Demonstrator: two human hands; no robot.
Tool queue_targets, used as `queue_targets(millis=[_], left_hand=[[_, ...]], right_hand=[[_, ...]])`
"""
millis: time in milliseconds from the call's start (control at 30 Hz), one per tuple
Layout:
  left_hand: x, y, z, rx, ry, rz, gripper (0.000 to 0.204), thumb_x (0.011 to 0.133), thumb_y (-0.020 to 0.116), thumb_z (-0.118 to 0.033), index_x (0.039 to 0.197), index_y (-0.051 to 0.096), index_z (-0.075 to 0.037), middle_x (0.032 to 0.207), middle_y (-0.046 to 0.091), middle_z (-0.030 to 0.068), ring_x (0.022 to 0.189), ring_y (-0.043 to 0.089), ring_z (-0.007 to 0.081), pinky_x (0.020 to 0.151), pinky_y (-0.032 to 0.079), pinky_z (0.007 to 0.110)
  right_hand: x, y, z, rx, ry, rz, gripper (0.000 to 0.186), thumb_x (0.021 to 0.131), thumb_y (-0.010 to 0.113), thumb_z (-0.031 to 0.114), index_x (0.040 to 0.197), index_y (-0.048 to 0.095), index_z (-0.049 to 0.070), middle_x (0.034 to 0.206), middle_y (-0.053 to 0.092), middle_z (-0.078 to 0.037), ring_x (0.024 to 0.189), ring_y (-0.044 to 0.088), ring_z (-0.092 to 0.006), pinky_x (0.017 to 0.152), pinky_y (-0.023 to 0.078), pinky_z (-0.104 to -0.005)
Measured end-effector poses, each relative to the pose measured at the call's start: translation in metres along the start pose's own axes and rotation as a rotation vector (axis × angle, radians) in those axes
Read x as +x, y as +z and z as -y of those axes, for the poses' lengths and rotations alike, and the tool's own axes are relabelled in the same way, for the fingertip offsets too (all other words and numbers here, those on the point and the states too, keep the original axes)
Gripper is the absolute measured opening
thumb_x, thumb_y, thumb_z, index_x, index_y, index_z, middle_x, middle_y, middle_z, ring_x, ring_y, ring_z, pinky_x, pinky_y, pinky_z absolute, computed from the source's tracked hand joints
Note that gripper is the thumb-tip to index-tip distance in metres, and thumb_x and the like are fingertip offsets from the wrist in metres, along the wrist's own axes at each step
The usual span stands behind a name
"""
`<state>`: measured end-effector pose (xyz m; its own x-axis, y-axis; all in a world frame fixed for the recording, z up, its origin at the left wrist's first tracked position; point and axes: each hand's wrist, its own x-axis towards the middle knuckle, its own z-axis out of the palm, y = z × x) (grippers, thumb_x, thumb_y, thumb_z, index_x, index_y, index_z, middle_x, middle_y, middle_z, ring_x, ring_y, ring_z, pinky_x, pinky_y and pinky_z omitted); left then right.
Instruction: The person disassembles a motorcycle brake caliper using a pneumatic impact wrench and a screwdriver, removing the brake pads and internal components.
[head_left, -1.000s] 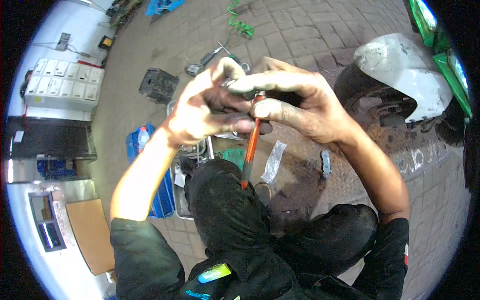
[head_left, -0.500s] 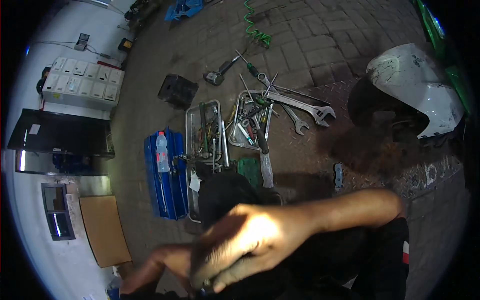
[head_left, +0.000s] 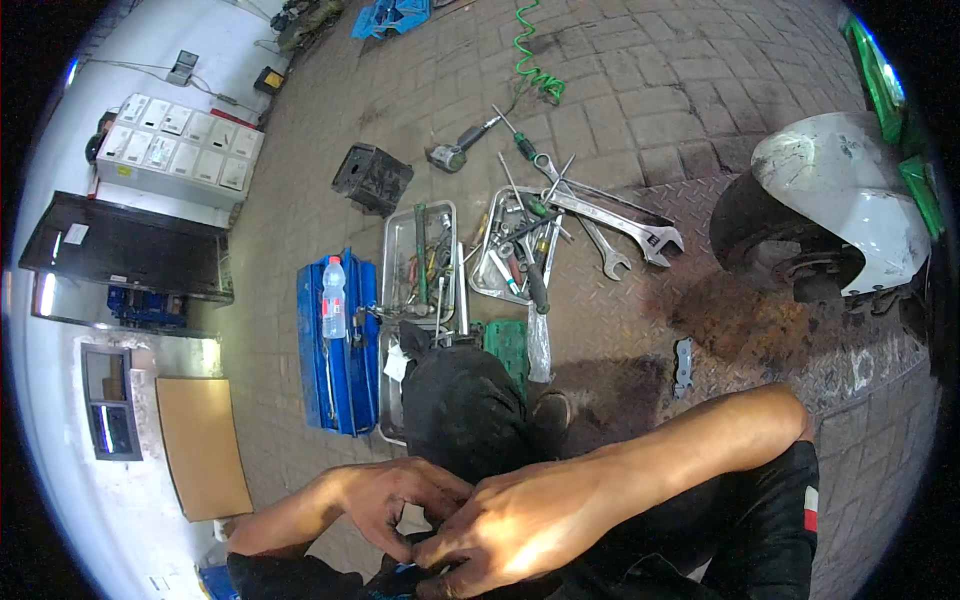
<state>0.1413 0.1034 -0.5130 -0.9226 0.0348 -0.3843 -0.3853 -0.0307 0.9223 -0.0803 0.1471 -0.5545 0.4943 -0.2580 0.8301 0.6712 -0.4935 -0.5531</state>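
Note:
My left hand [head_left: 385,500] and my right hand [head_left: 515,525] are pulled in close to my chest at the bottom of the view, fingertips meeting. The fingers of both are curled against my dark clothing. Whatever sits between them is hidden, and no tool shows in either hand. My right forearm [head_left: 690,440] runs up to the right across my black trousers. My bent knee [head_left: 465,400] in black cloth rises just above the hands.
On the brick floor ahead lie two metal trays of hand tools [head_left: 420,250], large wrenches [head_left: 620,215], a blue toolbox [head_left: 335,370] with a plastic bottle [head_left: 334,295] on it, and a black crate [head_left: 372,178]. A wheel under a white fender [head_left: 840,215] stands at right. A green coiled hose [head_left: 535,60] is farther off.
Both hands have dropped from in front of my face, where they held an orange-handled tool, down to my chest. The tools on the floor have come into view.

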Motion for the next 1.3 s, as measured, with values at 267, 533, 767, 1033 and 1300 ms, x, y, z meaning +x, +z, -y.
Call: queue_targets(millis=[267, 533, 767, 1033, 1300], left_hand=[[-0.002, -0.01, -0.008, -0.011, 0.046, -0.022, 0.015, 0.067, 0.079, -0.006, 0.078, 0.07, 0.0, 0.085, 0.066, 0.0188, 0.077, 0.065, 0.0328, 0.065, 0.052, 0.038], [0.003, -0.039, 0.003, -0.013, 0.19, 0.079, 0.035, 0.067, 0.086, -0.023, 0.085, 0.069, 0.001, 0.091, 0.065, 0.021, 0.081, 0.064, 0.0369, 0.068, 0.051, 0.042], [0.072, -0.201, 0.035, 0.242, -0.147, -0.518, 0.048, 0.073, 0.077, -0.035, 0.104, 0.065, -0.001, 0.091, 0.066, 0.0066, 0.085, 0.061, 0.0172, 0.074, 0.049, 0.031], [0.076, -0.309, 0.265, 0.853, -0.488, -1.009, 0.073, 0.071, 0.08, -0.042, 0.125, 0.052, -0.001, 0.125, 0.054, 0.0248, 0.12, 0.05, 0.0396, 0.1, 0.041, 0.045], [-0.033, -0.099, 0.333, 0.547, -0.681, -1.189, 0.081, 0.077, 0.073, -0.041, 0.139, 0.037, -0.003, 0.137, 0.04, 0.0239, 0.127, 0.04, 0.0422, 0.105, 0.035, 0.05]], right_hand=[[-0.001, 0.004, -0.002, -0.163, -0.044, 0.004, 0.022, 0.089, 0.055, 0.017, 0.088, 0.061, -0.004, 0.072, 0.061, -0.019, 0.07, 0.063, -0.0383, 0.066, 0.052, -0.0477], [0.001, -0.017, -0.016, -0.203, 0.091, 0.213, 0.031, 0.086, 0.065, 0.021, 0.108, 0.061, 0.0, 0.104, 0.06, -0.017, 0.081, 0.065, -0.0324, 0.065, 0.055, -0.04], [-0.051, -0.177, 0.004, -1.143, 0.466, -0.377, 0.038, 0.075, 0.078, 0.018, 0.106, 0.066, 0.0, 0.09, 0.064, -0.015, 0.08, 0.063, -0.0283, 0.07, 0.051, -0.0366], [-0.147, -0.235, 0.032, -1.416, 1.098, -0.696, 0.036, 0.081, 0.074, 0.017, 0.111, 0.064, 0.001, 0.102, 0.064, -0.018, 0.095, 0.064, -0.0296, 0.083, 0.05, -0.0359], [-0.167, -0.175, 0.003, -1.268, 1.505, -0.799, 0.038, 0.084, 0.071, 0.025, 0.115, 0.065, 0.004, 0.12, 0.06, -0.022, 0.12, 0.052, -0.0392, 0.103, 0.039, -0.0426]])
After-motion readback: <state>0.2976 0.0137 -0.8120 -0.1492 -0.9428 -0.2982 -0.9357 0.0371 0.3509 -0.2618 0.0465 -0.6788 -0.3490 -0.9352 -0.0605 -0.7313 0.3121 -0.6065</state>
